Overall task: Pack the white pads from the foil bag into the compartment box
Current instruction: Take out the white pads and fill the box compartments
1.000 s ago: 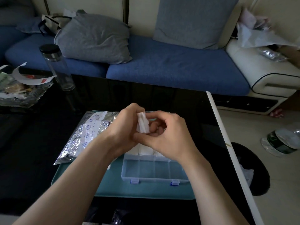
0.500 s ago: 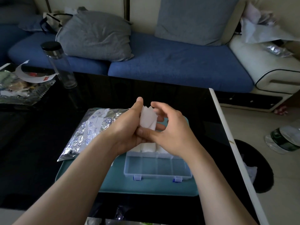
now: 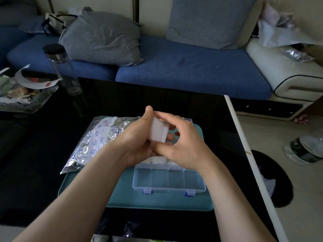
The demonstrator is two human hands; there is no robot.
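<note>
Both hands hold a small stack of white pads (image 3: 158, 131) above the clear compartment box (image 3: 168, 180). My left hand (image 3: 138, 138) cups the stack from the left with the thumb up. My right hand (image 3: 181, 142) grips it from the right with curled fingers. The box lies open on a teal tray (image 3: 157, 200); its near row of compartments looks empty, and white pads (image 3: 158, 160) fill part of the row behind, partly hidden by my hands. The foil bag (image 3: 97, 138) lies to the left, half on the tray.
The tray rests on a black glossy table (image 3: 35, 154) whose white right edge (image 3: 244, 151) runs diagonally. A clear bottle with a black cap (image 3: 63, 70) and a dish of wrappers (image 3: 22, 95) stand far left. A blue sofa lies behind; a plastic bottle (image 3: 304, 151) lies on the floor.
My hands have lifted slightly and turned the pad stack, so its broad white face now shows between thumb and fingers. Box and bag have not moved.
</note>
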